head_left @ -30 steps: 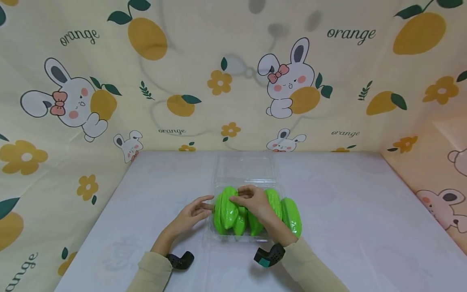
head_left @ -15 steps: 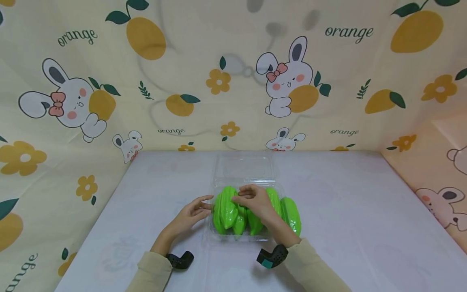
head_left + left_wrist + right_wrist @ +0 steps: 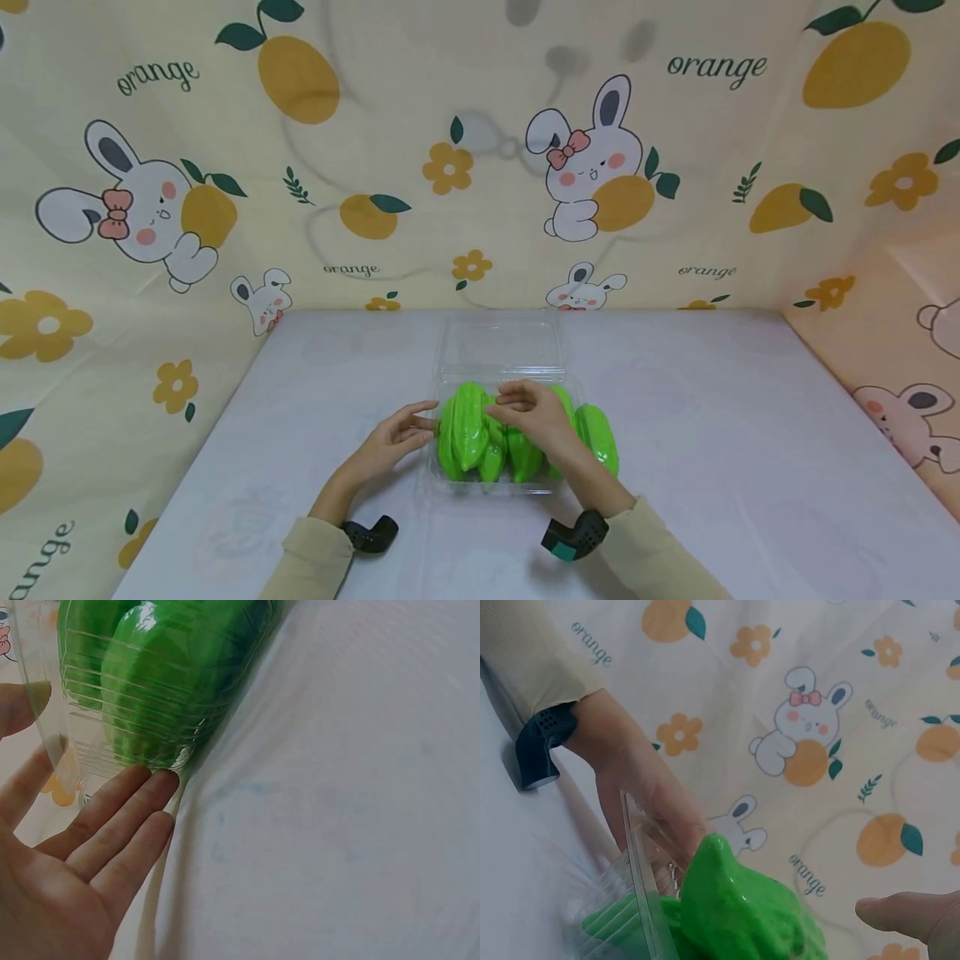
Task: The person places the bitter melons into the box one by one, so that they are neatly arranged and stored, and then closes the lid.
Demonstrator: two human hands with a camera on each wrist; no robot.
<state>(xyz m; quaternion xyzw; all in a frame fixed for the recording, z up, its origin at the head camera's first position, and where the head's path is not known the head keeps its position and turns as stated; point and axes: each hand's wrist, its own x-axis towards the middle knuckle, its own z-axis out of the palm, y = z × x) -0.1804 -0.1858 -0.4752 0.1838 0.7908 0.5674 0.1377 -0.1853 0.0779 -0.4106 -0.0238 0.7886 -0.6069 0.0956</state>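
Observation:
Several glossy, bright green, ridged pieces with pointed ends, perhaps toy vegetables (image 3: pixel 470 429), lie side by side in a clear plastic clamshell box (image 3: pixel 491 489). Its transparent lid (image 3: pixel 501 342) is folded back. My left hand (image 3: pixel 393 437) is at the box's left side; in the left wrist view its straight fingertips (image 3: pixel 154 780) touch the ribbed wall, with the thumb apart near the rim. Over the middle pieces hovers my right hand (image 3: pixel 536 417), thumb and fingers apart, holding nothing visible. In the right wrist view its thumb (image 3: pixel 907 915) is clear of a pointed green piece (image 3: pixel 727 907).
Another green piece (image 3: pixel 597 437) lies at the box's right side; whether inside is hard to tell. A white cloth (image 3: pixel 712 458) covers the table. Patterned fabric with rabbits and oranges (image 3: pixel 480 108) hangs behind and at the sides. Both wrists carry black devices (image 3: pixel 371 535).
My right hand has drifted right, off the tall left piece, and its wrist has moved right too. The left hand has stayed put at the box wall.

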